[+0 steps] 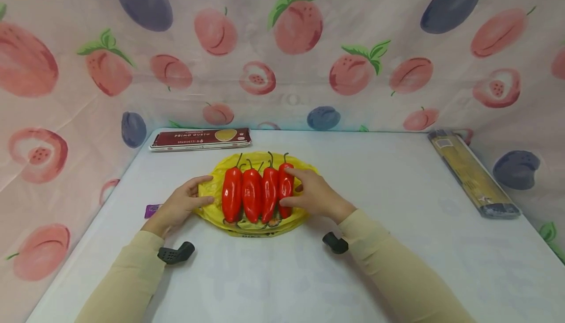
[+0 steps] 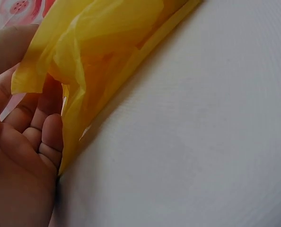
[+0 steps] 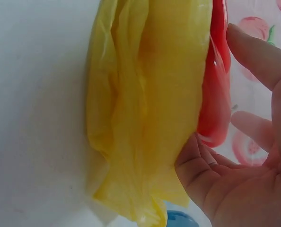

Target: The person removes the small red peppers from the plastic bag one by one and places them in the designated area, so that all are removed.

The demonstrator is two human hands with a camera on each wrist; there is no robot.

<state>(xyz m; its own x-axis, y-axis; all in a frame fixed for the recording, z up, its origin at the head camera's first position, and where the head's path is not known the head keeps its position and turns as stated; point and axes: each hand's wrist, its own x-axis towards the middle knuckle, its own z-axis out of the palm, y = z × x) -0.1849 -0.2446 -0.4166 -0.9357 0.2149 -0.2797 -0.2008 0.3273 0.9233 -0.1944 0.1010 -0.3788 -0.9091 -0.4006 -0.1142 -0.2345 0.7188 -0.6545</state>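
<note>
Several glossy red chili peppers [image 1: 252,195] with dark stems lie side by side on a folded yellow plastic bag [image 1: 212,209]. My left hand [image 1: 178,205] is at the bag's left edge, thumb and index finger apart over its rim. A loose yellow flap [image 2: 102,52] hangs beside the bent fingers in the left wrist view. At the other side, my right hand [image 1: 320,195] has its thumb and index finger spread at the rightmost pepper [image 1: 286,188]. Its other fingers touch the bag's edge [image 3: 173,90] in the right wrist view.
A dark red spaghetti pack [image 1: 200,139] lies at the table's back left. A clear pack of long pasta [image 1: 474,175] lies along the right edge. Behind my left hand a small purple packet [image 1: 152,210] shows partly. A fruit-print curtain [image 1: 291,97] surrounds the white table [image 1: 265,279].
</note>
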